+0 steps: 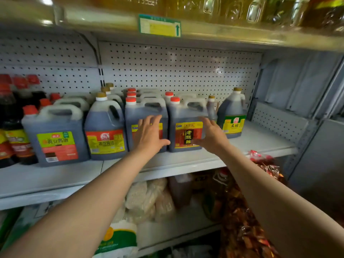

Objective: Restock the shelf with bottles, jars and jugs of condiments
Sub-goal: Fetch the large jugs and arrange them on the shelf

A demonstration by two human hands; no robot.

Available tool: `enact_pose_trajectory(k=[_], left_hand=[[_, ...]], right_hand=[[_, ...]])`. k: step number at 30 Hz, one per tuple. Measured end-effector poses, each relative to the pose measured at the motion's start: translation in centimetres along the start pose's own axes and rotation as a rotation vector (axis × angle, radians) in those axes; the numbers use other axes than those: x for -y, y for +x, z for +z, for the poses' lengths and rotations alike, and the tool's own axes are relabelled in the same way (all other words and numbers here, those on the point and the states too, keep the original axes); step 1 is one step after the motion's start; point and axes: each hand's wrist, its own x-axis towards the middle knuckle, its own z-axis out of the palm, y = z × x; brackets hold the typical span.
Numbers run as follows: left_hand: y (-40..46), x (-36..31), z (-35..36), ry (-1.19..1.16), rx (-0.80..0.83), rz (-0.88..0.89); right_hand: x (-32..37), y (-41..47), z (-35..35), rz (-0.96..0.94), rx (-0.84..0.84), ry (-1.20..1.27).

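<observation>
Both bare forearms reached up from the bottom of the view toward the grey metal shelf. Her or his left hand lay flat, fingers straight, against the front of a dark jug with a red cap, hiding most of its label. Beside it, the right hand was spread and relaxed at the right front corner of the neighbouring vinegar jug; whether the fingers actually touched it I could not tell. Neither hand gripped anything.

Every jug on that shelf held dark brown liquid. Across the front row stood five big ones: a green-labelled soy jug at far left, a red-and-yellow-labelled jug, the two under the hands, and a rounder gold-capped jug set further back on the right. A slim small bottle stood between that one and the vinegar jug. More caps showed in rows behind. Dark red-capped bottles crowded the left edge.

White pegboard backed the shelf. Overhead, the upper shelf carried clear containers of golden oil and a green price tag. Below, pale bagged goods and red crinkly packets filled the lower tier.
</observation>
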Motion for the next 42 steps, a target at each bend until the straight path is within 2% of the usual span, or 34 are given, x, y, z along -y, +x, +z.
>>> enact_pose_trajectory(k=[5, 10, 15, 20, 26, 31, 34, 42], left_hand=[[-8.0, 6.1, -2.6, -0.148, 0.139, -0.141], [-17.4, 13.3, -3.8, -0.204, 0.242, -0.184], [-26.8, 19.3, -3.8, -0.161, 0.395, -0.292], [-32.4, 23.6, -3.2, -0.080, 0.492, -0.419], [-36.9, 25.1, 0.6, -0.050, 0.589, -0.527], [-41.9, 26.6, 6.1, -0.134, 0.656, -0.660], [-46.0, 28.8, 10.6, -0.195, 0.707, -0.781], [-57.9, 35.5, 24.8, -0.347, 0.705, -1.054]], right_hand=[[6.0, -7.1, 3.3, 0.007, 0.063, -0.045], [11.5, -15.2, 9.3, 0.036, 0.204, -0.022], [14.9, -22.0, 15.8, 0.049, 0.414, -0.058], [16.1, -26.1, 20.6, 0.000, 0.552, -0.055], [14.3, -28.5, 26.4, 0.007, 0.699, -0.055], [10.7, -31.1, 33.3, 0.037, 0.818, -0.011], [8.1, -33.9, 38.6, 0.111, 0.888, 0.026], [1.0, -41.3, 55.2, 0.389, 1.006, 0.194]])
